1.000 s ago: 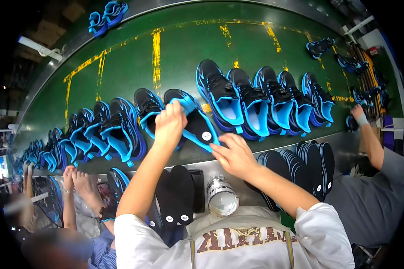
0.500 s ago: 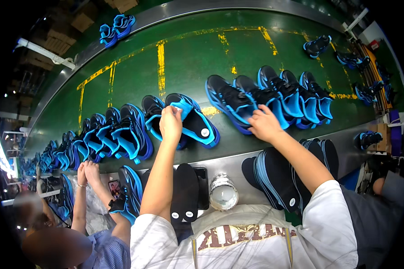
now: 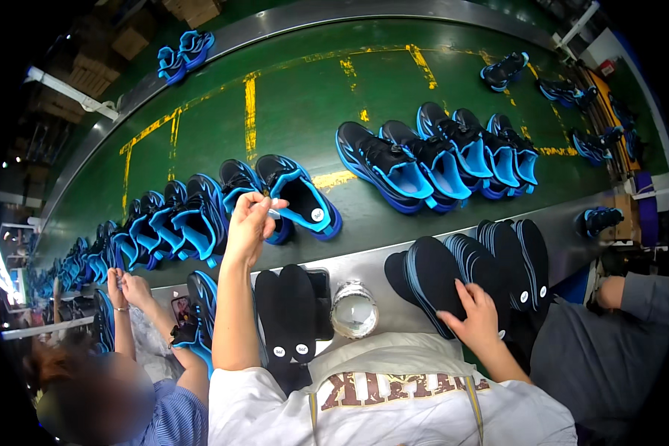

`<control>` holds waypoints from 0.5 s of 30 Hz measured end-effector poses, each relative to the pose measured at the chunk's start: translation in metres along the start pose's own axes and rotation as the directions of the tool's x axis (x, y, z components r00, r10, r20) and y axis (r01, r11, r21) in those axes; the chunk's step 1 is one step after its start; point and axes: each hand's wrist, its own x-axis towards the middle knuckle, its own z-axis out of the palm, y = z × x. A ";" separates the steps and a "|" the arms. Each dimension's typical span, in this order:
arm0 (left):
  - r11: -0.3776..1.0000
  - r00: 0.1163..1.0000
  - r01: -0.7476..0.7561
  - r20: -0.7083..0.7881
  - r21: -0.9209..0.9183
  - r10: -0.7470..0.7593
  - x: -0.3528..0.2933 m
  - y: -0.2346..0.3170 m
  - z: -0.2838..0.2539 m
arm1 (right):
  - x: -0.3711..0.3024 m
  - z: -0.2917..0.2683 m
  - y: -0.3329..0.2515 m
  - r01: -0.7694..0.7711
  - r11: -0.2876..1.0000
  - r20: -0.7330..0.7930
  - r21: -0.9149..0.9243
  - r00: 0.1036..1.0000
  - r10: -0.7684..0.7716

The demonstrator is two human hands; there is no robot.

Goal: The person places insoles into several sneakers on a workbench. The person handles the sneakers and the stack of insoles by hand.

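Note:
My left hand (image 3: 251, 224) is closed in a pinch beside a black and blue sports shoe (image 3: 316, 195), with a small whitish piece (image 3: 275, 210) at its fingertips. That shoe has its heel toward me, and a black insole with a round white sticker (image 3: 317, 215) shows inside it. My right hand (image 3: 476, 318) rests over a row of stacked black insoles (image 3: 430, 271) on the metal ledge, thumb and fingers apart. Past the insoles, several more black and blue shoes (image 3: 401, 175) stand close together on the green belt.
A pair of insoles (image 3: 282, 305) lies on the ledge (image 3: 372, 279) by my left forearm, next to a dark phone-like slab (image 3: 322, 297) and a shiny, foil-like round container (image 3: 354, 311). Shoes line the belt (image 3: 297, 97) leftward. Co-workers sit on both sides; the left one's hands (image 3: 125, 288) are near the belt edge.
My right hand has left the shoe on the right and come back to the insoles. My left hand has drawn away from the shoe's opening, leaving its blue collar free.

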 end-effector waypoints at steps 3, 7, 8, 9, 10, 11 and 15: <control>1.000 0.999 0.004 0.047 -0.028 -0.002 0.001 -0.008 0.035 | -0.026 0.009 0.007 -0.049 0.998 0.100 -0.047 0.994 0.054; 0.984 0.994 0.112 -0.019 0.140 -0.111 0.017 -0.037 0.090 | -0.029 0.011 0.004 0.021 0.998 0.105 -0.063 0.994 -0.015; 0.938 0.995 -0.042 -0.069 0.344 0.070 0.029 -0.057 0.104 | -0.028 0.011 0.006 0.010 1.000 0.089 -0.017 0.996 -0.008; 0.740 0.929 -0.272 -0.032 0.616 0.368 0.041 -0.071 0.119 | -0.028 0.011 0.009 -0.003 1.000 0.073 0.027 0.997 0.001; 0.709 0.906 -0.301 -0.040 0.638 0.421 0.045 -0.070 0.141 | -0.027 0.009 0.012 -0.013 0.999 0.068 0.037 0.998 0.010; 0.616 0.937 -0.172 -0.064 0.769 0.342 0.045 -0.067 0.159 | -0.025 0.005 0.015 -0.022 0.999 0.064 0.047 0.998 0.019; 0.073 0.769 -0.352 0.244 0.933 0.591 0.059 -0.089 0.184 | -0.012 -0.020 0.016 -0.044 0.971 0.026 0.234 0.999 0.039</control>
